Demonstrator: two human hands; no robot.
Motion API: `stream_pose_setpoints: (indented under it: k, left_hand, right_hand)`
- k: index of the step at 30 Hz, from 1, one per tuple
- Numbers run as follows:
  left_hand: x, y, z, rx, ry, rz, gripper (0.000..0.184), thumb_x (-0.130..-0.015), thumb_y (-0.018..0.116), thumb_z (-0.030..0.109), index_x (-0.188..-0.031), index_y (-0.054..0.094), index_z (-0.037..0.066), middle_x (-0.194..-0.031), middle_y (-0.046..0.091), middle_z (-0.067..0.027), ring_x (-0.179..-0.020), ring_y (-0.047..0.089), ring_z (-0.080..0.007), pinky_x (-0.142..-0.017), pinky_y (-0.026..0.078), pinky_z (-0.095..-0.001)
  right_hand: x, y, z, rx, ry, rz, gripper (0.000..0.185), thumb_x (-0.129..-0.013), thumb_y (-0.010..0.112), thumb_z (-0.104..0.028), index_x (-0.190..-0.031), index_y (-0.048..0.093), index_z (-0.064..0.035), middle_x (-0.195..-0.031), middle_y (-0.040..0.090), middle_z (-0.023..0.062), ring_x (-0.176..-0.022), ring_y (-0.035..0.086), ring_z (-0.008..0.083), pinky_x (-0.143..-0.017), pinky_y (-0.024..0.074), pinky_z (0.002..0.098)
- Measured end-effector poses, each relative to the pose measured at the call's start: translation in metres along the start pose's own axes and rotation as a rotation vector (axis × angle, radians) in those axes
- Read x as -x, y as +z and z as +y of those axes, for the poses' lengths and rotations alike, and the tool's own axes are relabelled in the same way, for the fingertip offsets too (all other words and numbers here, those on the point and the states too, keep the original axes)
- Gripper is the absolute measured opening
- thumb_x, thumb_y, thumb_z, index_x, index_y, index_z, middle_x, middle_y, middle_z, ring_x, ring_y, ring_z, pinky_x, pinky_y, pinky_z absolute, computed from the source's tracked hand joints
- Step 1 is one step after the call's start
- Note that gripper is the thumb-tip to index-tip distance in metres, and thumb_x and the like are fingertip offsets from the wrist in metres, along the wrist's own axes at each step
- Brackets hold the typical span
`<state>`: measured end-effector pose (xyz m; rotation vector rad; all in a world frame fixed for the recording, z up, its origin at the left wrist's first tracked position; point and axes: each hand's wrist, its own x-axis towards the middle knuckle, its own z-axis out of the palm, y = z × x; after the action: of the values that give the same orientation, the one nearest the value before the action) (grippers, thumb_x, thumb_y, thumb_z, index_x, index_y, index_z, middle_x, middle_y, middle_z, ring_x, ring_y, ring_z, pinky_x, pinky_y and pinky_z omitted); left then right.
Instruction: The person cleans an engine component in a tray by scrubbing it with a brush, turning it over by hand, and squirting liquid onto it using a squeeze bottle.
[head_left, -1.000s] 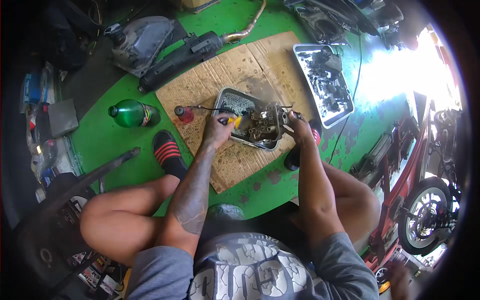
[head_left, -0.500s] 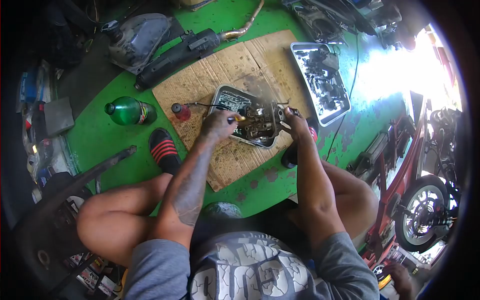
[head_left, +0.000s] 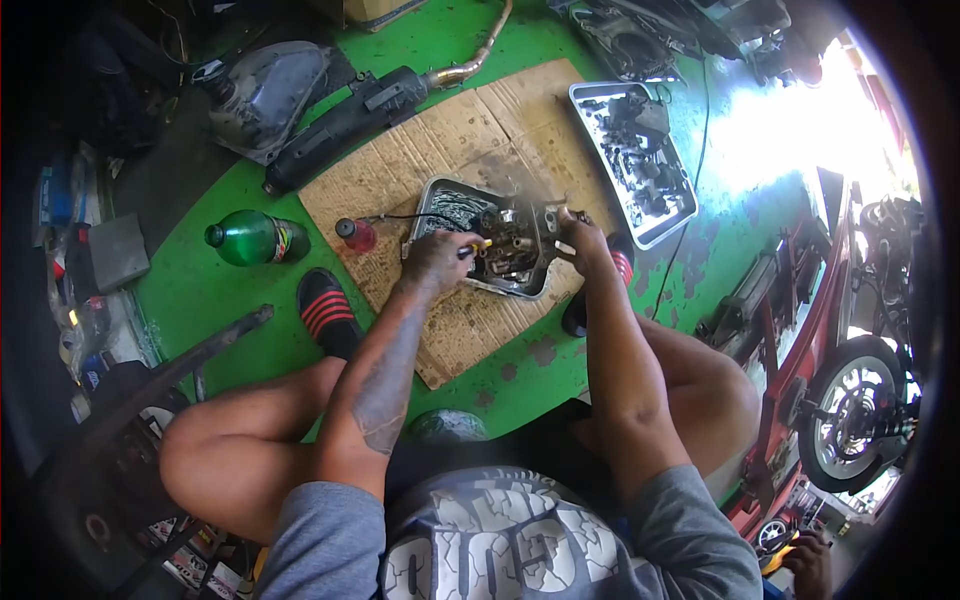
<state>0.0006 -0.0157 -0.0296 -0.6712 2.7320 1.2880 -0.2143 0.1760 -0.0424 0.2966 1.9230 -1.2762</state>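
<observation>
My left hand is closed around a small tool with a black-and-yellow handle; its working end is too unclear to name. The tool is over a greasy metal engine part, which looks like a cylinder head. My right hand grips the right side of this part, fingers bent around its edge. The part is tilted in a metal tray with dark, streaky liquid at its far left. To the left, a small red bottle with a dark cap has a thin tube reaching toward the tray.
Cardboard lies under the tray on a green floor. A second tray holds several dark parts. A green bottle, an exhaust muffler and a fuel tank surround it. Another person's hand is at lower right, near a motorcycle wheel.
My left hand and its tool have shifted slightly down beside the engine part. My right hand keeps its grip. The other person's hand has moved, and the view has shifted a little.
</observation>
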Motion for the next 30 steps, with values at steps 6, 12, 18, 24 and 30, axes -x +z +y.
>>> stream_pose_setpoints:
  k: [6, 12, 18, 24, 30]
  left_hand:
    - [0.005, -0.011, -0.006, 0.067, -0.062, -0.006, 0.022, -0.09, 0.071, 0.021, -0.11, 0.077, 0.027, -0.086, 0.077, -0.0039, -0.076, 0.073, -0.0202, -0.073, 0.058, -0.0385]
    - [0.018, -0.006, -0.04, 0.28, -0.212, 0.113, 0.02, -0.091, 0.072, 0.018, -0.11, 0.077, 0.022, -0.089, 0.076, -0.0045, -0.078, 0.071, -0.0171, -0.07, 0.055, -0.0328]
    - [0.044, -0.01, -0.061, 0.645, -0.27, 0.228, 0.021, -0.09, 0.07, 0.008, -0.11, 0.075, 0.013, -0.079, 0.071, -0.0026, -0.061, 0.062, -0.0082, -0.055, 0.048, -0.026]
    - [0.068, 0.009, -0.077, 0.681, -0.326, 0.212, 0.022, -0.089, 0.07, 0.006, -0.11, 0.075, 0.011, -0.085, 0.073, -0.0018, -0.058, 0.061, -0.0074, -0.052, 0.05, -0.0248]
    - [0.072, 0.005, -0.07, 0.758, -0.428, 0.224, 0.022, -0.09, 0.071, 0.01, -0.111, 0.075, 0.014, -0.085, 0.072, -0.0002, -0.056, 0.061, -0.0075, -0.05, 0.05, -0.0249]
  right_hand:
    - [-0.009, -0.005, 0.011, -0.038, 0.016, -0.034, 0.039, -0.096, 0.068, -0.042, -0.118, 0.061, -0.0114, -0.106, 0.066, 0.005, -0.105, 0.061, 0.0215, -0.088, 0.0502, 0.0479]
    - [0.026, -0.005, 0.012, -0.017, -0.031, -0.057, 0.043, -0.098, 0.065, -0.046, -0.124, 0.059, -0.0126, -0.115, 0.064, 0.0037, -0.111, 0.06, 0.021, -0.093, 0.0494, 0.0474]
    - [0.028, 0.001, 0.041, -0.046, -0.348, 0.023, 0.046, -0.092, 0.074, -0.047, -0.107, 0.066, -0.0045, -0.091, 0.066, 0.0039, -0.079, 0.062, 0.0133, -0.065, 0.0533, 0.0295]
    - [0.038, 0.021, 0.03, 0.075, -0.431, 0.245, 0.063, -0.095, 0.065, -0.057, -0.106, 0.07, 0.0049, -0.08, 0.066, 0.0086, -0.069, 0.061, 0.0137, -0.059, 0.0498, 0.029]
    - [0.041, 0.027, 0.015, 0.023, -0.335, 0.226, 0.068, -0.096, 0.061, -0.059, -0.103, 0.07, 0.0079, -0.083, 0.068, 0.0109, -0.07, 0.063, 0.0151, -0.06, 0.0526, 0.0319]
